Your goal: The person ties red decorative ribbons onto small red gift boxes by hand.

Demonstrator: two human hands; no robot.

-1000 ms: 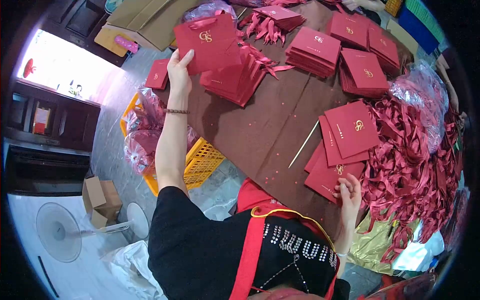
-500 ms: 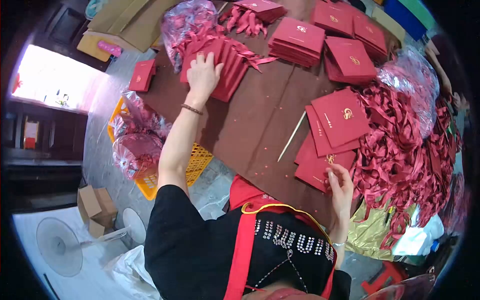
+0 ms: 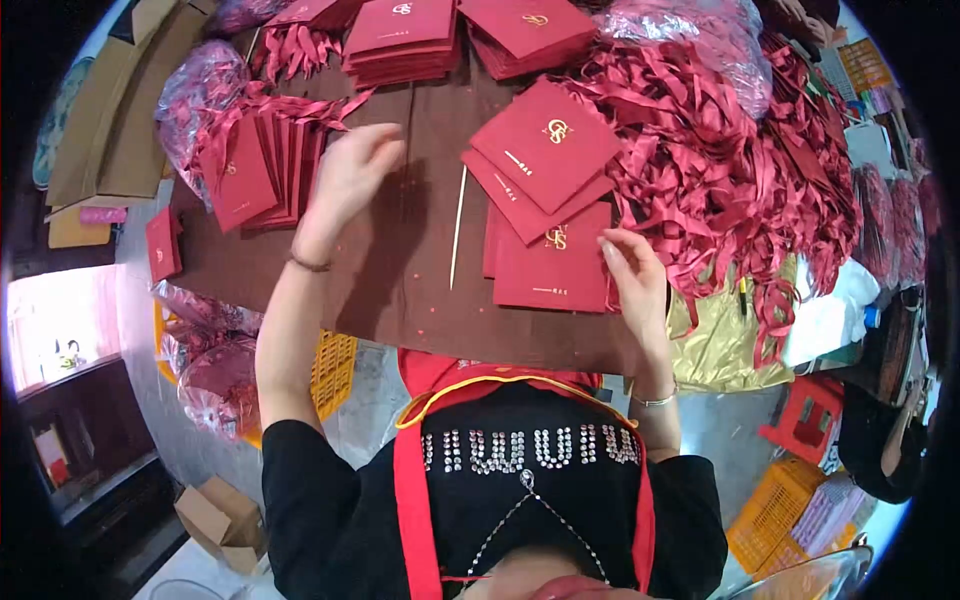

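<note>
My left hand (image 3: 362,170), slightly blurred, is over the brown tabletop with its fingers loosely curved and thumb apart. Nothing shows in it. To its left stands a fanned row of red paper gift bags (image 3: 240,180) with ribbons at their tops. My right hand (image 3: 638,280) is at the right edge of a flat red gift bag (image 3: 550,285) bearing a gold emblem. Its thumb and fingers are apart, and the fingertips touch or nearly touch that edge. More red bags (image 3: 550,140) overlap this one from above. A thin pale stick (image 3: 458,225) lies left of them.
A large heap of red ribbons (image 3: 700,150) covers the table's right side, with clear plastic (image 3: 700,35) over part of it. Stacks of red bags (image 3: 400,40) stand at the back. A yellow crate (image 3: 333,370) sits below the table's left front edge.
My left hand has come off the fanned row of bags and moved right, toward the table's middle. My right hand stays by the flat bags. The view has turned to the right.
</note>
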